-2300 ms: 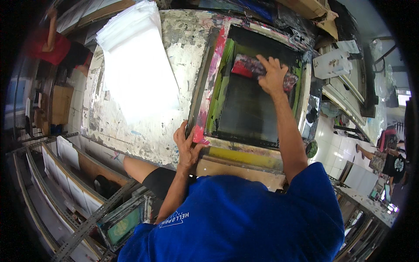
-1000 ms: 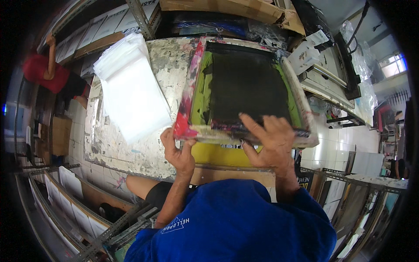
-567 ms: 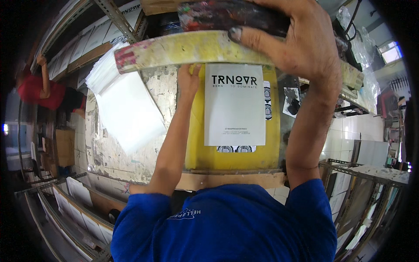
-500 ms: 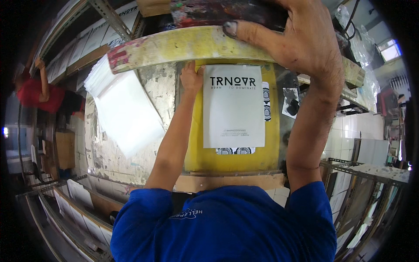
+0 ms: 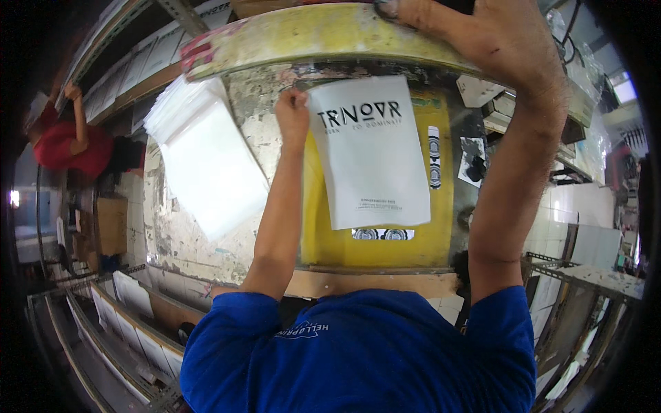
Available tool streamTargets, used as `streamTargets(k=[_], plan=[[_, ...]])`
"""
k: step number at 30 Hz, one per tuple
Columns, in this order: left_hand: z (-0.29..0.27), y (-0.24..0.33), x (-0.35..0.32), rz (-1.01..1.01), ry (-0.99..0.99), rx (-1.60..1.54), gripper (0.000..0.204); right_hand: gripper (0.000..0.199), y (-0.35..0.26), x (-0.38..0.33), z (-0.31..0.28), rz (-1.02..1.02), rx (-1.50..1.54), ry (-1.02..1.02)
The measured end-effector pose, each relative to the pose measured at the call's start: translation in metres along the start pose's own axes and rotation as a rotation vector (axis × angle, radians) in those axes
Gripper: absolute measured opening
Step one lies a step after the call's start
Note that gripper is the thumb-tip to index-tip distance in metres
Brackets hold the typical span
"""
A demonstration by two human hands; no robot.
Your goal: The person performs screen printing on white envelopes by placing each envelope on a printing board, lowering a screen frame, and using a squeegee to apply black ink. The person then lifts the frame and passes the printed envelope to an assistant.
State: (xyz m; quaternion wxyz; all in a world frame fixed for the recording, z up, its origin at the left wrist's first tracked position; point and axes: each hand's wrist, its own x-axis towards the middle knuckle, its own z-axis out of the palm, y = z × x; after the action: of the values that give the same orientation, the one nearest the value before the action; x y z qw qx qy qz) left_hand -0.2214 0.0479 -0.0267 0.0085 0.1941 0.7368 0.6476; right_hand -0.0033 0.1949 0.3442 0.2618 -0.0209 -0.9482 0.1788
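Far left there's a co-worker in a red shirt (image 5: 72, 148), one arm raised by the shelving. Next, a fanned stack of blank white sheets (image 5: 213, 168) on the blotchy tabletop (image 5: 182, 241). Left hand (image 5: 295, 118) has its fingers curled in, pinching the upper left corner of the printed white sheet (image 5: 379, 165), which is tilted and rippling over the yellow board (image 5: 320, 248). A paint-stained frame (image 5: 310, 34) is up above that, with the right hand (image 5: 496, 41) on it: thumb's stretched along it, other fingertips are cut off, so can't tell.
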Motion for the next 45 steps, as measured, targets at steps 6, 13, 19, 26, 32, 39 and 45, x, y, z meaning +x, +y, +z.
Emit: streamTargets(k=[6,13,19,26,32,39,45], plan=[[-0.164,-0.014,-0.007,-0.118,0.245,0.000,0.009,0.036,-0.030,-0.006,0.012,-0.023,-0.202,0.146],[-0.367,-0.074,-0.059,-0.194,0.678,-0.145,0.007,0.034,-0.017,-0.007,0.015,-0.085,0.045,0.129],[-0.465,-0.086,-0.083,-0.281,1.018,-0.106,0.008,0.037,-0.031,-0.001,0.003,0.072,0.175,-0.032],[-0.478,-0.079,-0.096,-0.205,1.419,1.024,0.024,0.038,-0.028,-0.009,0.017,-0.040,0.129,0.053],[-0.261,-0.030,-0.140,0.361,0.355,0.752,0.028,0.038,-0.027,-0.015,0.019,-0.050,0.095,0.087],[-0.181,-0.039,-0.180,-0.012,0.247,0.804,0.019,0.039,-0.025,-0.015,0.020,-0.075,0.092,0.108],[-0.199,-0.015,-0.135,0.008,0.451,0.429,0.015,0.041,-0.034,-0.016,0.017,-0.020,0.011,0.073]])
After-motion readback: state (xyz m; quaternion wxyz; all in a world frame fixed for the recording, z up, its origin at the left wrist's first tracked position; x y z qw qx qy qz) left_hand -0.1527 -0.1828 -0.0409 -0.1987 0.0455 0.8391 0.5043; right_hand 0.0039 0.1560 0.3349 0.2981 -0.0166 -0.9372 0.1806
